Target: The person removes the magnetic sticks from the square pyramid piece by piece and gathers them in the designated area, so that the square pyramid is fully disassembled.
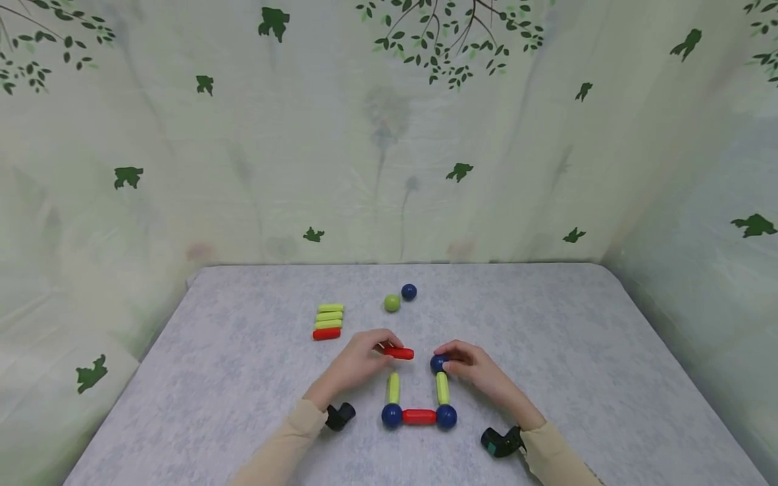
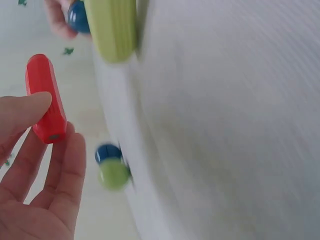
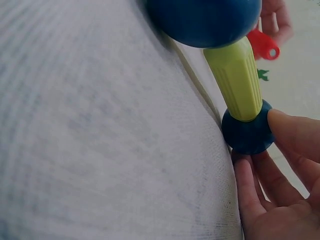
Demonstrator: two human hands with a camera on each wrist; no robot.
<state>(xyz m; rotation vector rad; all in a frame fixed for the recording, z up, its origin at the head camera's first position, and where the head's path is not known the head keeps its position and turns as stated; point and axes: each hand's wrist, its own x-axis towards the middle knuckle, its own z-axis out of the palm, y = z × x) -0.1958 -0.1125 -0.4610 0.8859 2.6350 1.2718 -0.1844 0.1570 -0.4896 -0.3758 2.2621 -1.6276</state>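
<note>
My left hand point(image 1: 363, 358) pinches a red rod point(image 2: 46, 100) between thumb and fingers, lifted above the upper end of the left yellow-green rod point(image 1: 394, 387). On the right, my right hand point(image 1: 477, 368) holds a dark blue ball point(image 3: 248, 129) by thumb and fingertips, at the far end of the right yellow-green rod point(image 3: 235, 80). The near ends of both yellow-green rods meet blue balls, one at the left corner point(image 1: 392, 416) and one at the right corner point(image 1: 446, 416). Another red rod point(image 1: 419, 417) joins these two balls, making a U shape on the table.
Farther back on the table point(image 1: 243, 378) lie a green ball point(image 1: 392, 303) and a loose blue ball point(image 1: 409, 291). To their left is a row of several yellow-green rods point(image 1: 329, 316) with a red rod point(image 1: 327, 333) nearest me. A leaf-printed curtain point(image 1: 340, 169) hangs behind the table.
</note>
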